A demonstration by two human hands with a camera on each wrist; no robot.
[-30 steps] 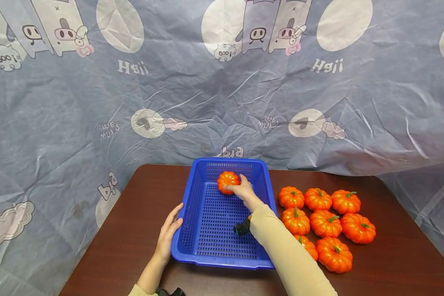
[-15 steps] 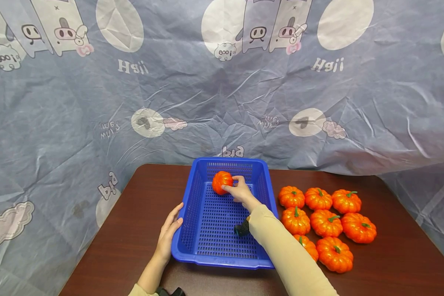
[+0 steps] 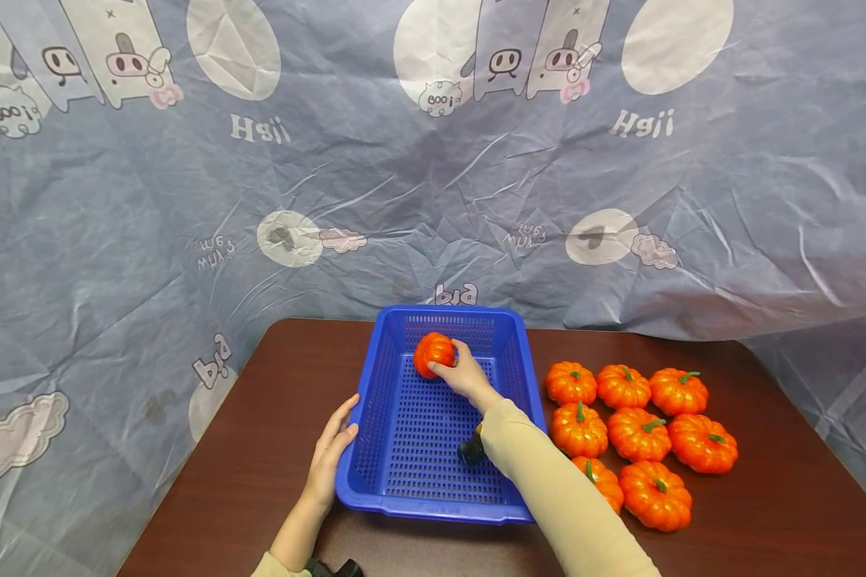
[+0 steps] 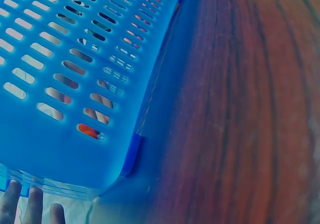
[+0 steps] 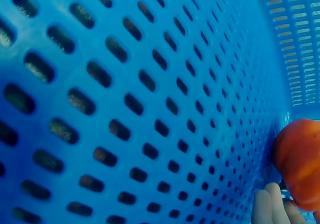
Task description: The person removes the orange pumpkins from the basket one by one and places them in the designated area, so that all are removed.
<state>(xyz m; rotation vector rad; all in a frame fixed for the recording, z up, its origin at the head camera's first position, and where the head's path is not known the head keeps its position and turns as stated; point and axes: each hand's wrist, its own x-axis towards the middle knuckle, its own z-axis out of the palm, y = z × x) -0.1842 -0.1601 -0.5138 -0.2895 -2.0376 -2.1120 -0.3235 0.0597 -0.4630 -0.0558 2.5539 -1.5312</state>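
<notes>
In the head view, a blue plastic basket (image 3: 443, 508) with slotted walls stands on the table. Inside it, toward the back left, is a small orange pumpkin (image 3: 430, 353). My right hand (image 3: 463, 375) grips this pumpkin from its right side, thumb in front and fingers behind. The right wrist view has the pumpkin (image 5: 300, 159) at its right edge, low over the slotted floor, with fingertips (image 5: 270, 204) under it. My left hand (image 3: 329, 450) rests with fairly straight fingers against the basket's left rim. Its fingertips (image 4: 34, 204) show past the basket's corner in the left wrist view.
Several more orange pumpkins (image 3: 638, 435) with green stems sit in rows on the brown table (image 3: 274, 385), right of the basket. My right forearm passes over the basket's right rim and partly covers one of them. A grey printed cloth (image 3: 418, 200) hangs behind the table.
My right hand has shifted the pumpkin slightly left within the basket and tipped it. The left hand and the basket stay in place.
</notes>
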